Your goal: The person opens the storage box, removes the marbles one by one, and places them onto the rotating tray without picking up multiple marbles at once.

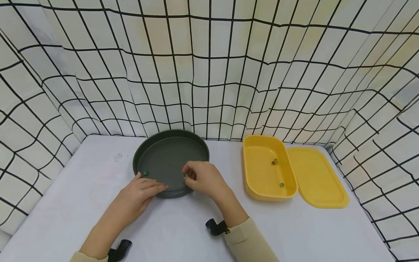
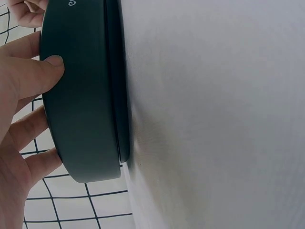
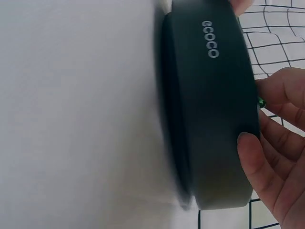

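Observation:
A round dark green basin (image 1: 170, 153) stands at the left centre of the table in the head view. My left hand (image 1: 140, 191) holds its near rim, with the thumb (image 2: 55, 67) against the outer wall and the other fingers over the edge. Just inside the near right rim, my right hand (image 1: 207, 178) pinches a small green marble (image 1: 186, 175); the marble (image 3: 261, 102) shows at the rim in the right wrist view. Another dark green marble (image 1: 146, 173) lies inside the basin near its left wall, close to my left fingers.
To the right stands a yellow rectangular box (image 1: 258, 182) with several small marbles (image 1: 281, 185) inside. A flat yellow lid (image 1: 322, 178) lies against the box's right side. White walls with a black grid (image 1: 209, 72) enclose the back and sides of the white table (image 1: 183, 233).

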`<state>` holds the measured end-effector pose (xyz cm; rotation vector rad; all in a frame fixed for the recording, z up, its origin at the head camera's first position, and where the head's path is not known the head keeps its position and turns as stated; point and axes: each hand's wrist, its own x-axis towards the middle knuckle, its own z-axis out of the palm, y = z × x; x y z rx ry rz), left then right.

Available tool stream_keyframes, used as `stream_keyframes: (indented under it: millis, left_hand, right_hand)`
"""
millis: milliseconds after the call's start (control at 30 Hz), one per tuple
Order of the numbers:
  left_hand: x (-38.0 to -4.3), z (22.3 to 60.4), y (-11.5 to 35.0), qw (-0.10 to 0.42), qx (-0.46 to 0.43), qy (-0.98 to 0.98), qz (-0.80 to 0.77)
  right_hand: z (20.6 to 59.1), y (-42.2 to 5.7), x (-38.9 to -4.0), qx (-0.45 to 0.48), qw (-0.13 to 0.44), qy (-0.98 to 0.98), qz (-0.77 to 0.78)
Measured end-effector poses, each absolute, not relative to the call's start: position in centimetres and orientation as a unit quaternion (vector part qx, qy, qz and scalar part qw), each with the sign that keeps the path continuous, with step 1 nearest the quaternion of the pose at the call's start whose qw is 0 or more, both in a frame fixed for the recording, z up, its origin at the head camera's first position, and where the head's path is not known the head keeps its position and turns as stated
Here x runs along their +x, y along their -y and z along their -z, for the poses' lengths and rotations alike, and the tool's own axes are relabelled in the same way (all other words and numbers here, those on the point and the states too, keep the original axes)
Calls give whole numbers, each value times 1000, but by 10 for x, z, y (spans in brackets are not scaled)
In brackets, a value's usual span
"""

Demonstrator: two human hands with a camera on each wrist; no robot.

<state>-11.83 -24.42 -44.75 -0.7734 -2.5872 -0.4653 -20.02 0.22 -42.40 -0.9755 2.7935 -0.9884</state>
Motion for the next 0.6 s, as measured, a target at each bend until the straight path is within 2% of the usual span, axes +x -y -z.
stream_keyframes:
  millis: [600]
  left_hand:
    - [-118,448,245,204,-284,922,166]
  right_hand:
    - [433,0,-198,-329,1,-903,275]
